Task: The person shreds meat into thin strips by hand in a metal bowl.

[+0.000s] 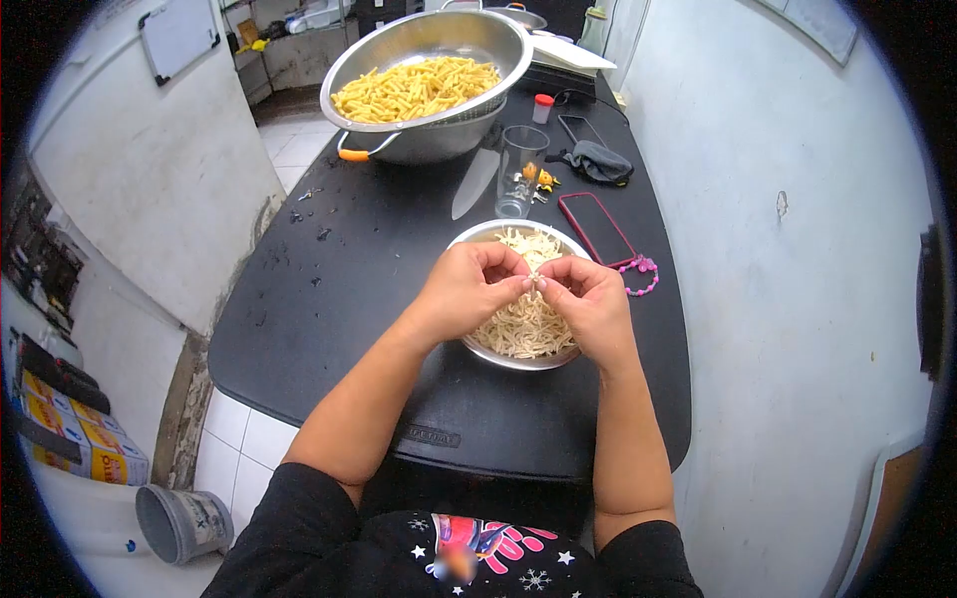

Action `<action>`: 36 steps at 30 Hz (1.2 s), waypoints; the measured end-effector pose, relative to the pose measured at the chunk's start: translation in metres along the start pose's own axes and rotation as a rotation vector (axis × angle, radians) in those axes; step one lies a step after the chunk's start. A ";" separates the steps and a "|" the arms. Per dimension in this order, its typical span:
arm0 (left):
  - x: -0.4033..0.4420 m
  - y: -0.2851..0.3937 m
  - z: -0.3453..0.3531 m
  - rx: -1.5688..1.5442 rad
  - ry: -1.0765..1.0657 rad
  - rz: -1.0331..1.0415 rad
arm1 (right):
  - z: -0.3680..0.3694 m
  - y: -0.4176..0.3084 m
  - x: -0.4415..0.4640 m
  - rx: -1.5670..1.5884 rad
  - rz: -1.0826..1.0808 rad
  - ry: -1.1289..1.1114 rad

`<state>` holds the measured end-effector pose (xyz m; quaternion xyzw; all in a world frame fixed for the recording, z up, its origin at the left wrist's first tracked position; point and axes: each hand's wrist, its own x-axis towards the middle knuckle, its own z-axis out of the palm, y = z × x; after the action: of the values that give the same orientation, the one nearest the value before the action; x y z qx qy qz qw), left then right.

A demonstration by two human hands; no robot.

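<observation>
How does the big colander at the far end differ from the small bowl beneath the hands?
The colander looks wider than the small bowl. The colander has a looped handle with an orange grip; no handle shows on the small bowl. The colander holds thick yellow sticks, the small bowl thin pale shreds. Both are round, silvery and open-topped.

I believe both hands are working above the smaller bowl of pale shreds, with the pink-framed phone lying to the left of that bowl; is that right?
Not quite: the head view shows the pink-framed phone lying to the right of the smaller bowl. The left hand and right hand are indeed working above its pale shreds.
</observation>
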<state>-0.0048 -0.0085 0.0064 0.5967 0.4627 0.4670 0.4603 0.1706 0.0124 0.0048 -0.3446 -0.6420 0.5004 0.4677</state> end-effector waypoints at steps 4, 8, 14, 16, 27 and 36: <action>-0.001 0.000 -0.002 -0.081 -0.042 -0.003 | -0.002 0.001 0.001 -0.125 -0.005 0.072; -0.001 0.001 -0.003 -0.118 -0.031 0.001 | -0.019 0.000 0.006 -0.136 0.021 0.144; -0.001 0.002 0.002 0.109 0.030 0.078 | -0.007 -0.010 0.000 0.035 0.069 0.041; 0.001 -0.003 0.004 0.071 0.035 0.084 | -0.003 -0.011 -0.001 0.037 0.062 0.036; 0.003 -0.008 0.006 -0.080 0.015 0.012 | 0.001 0.001 -0.001 -0.124 -0.007 0.096; 0.000 0.000 -0.001 -0.238 -0.041 -0.014 | -0.019 0.004 0.007 -0.242 -0.046 0.238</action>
<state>-0.0054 -0.0089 0.0065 0.5438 0.3987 0.5030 0.5406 0.1861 0.0261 0.0038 -0.4406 -0.6452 0.3642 0.5069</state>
